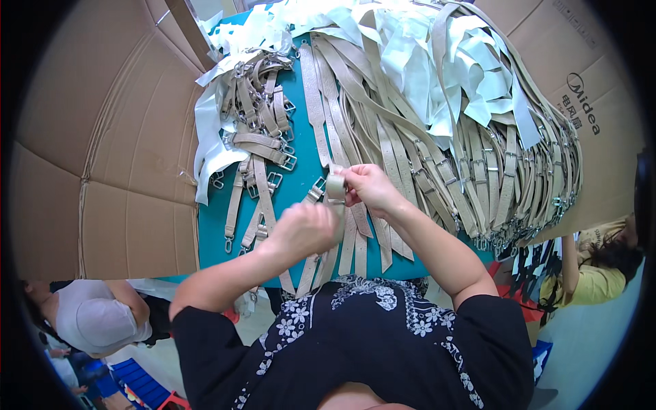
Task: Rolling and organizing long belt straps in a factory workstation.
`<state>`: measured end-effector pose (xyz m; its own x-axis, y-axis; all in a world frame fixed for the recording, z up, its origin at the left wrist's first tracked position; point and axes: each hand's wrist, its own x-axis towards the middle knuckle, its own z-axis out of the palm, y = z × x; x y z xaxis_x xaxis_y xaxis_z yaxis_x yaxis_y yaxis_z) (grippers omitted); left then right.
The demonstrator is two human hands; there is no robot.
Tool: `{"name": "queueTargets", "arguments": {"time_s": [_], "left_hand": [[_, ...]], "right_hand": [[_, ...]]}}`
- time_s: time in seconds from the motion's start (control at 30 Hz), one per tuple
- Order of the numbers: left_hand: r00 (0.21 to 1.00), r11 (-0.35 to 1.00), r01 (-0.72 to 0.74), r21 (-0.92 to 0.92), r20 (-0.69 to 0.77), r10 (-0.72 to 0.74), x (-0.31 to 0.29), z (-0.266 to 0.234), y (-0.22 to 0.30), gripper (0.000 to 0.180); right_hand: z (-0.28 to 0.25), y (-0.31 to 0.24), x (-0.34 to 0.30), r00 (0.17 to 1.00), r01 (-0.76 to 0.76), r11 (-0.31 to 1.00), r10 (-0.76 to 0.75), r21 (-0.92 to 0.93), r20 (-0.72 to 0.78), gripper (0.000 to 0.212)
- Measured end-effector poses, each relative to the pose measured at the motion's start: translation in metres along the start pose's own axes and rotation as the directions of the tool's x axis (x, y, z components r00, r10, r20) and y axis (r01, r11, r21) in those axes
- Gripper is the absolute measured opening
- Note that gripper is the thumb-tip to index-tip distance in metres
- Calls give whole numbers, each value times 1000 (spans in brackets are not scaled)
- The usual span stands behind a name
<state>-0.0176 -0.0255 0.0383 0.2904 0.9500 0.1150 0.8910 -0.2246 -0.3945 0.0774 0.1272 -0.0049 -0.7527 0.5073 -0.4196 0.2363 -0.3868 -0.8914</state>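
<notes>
Over the middle of the green-topped table (301, 116), my right hand (372, 188) pinches a beige strap (335, 186), which bends into a loop at the fingertips. My left hand (306, 229) is closed, slightly blurred, around the lower run of the same strap; its fingertips are mostly hidden. Just beyond my left hand lies a strap end with a metal buckle (316, 188). Many long beige straps (383, 137) fan out beneath and past my right hand, their cut ends pointing toward me.
Shorter buckled straps (263, 116) with metal clips are heaped at the left. White sheets (417, 68) cover part of the right-hand pile. Cardboard walls (130, 150) flank the table on both sides. People sit at lower left (102, 314) and right (598, 273).
</notes>
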Motion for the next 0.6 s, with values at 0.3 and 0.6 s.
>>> {"name": "queueTargets", "arguments": {"time_s": [0.3, 0.6], "left_hand": [[863, -107, 435, -894, 448, -233, 42, 71, -22, 34], [491, -835, -366, -410, 677, -548, 233, 211, -241, 25]], "right_hand": [[-39, -48, -30, 1000, 10, 923, -2, -386, 22, 22], [-54, -117, -109, 905, 159, -72, -387, -985, 175, 55]]}}
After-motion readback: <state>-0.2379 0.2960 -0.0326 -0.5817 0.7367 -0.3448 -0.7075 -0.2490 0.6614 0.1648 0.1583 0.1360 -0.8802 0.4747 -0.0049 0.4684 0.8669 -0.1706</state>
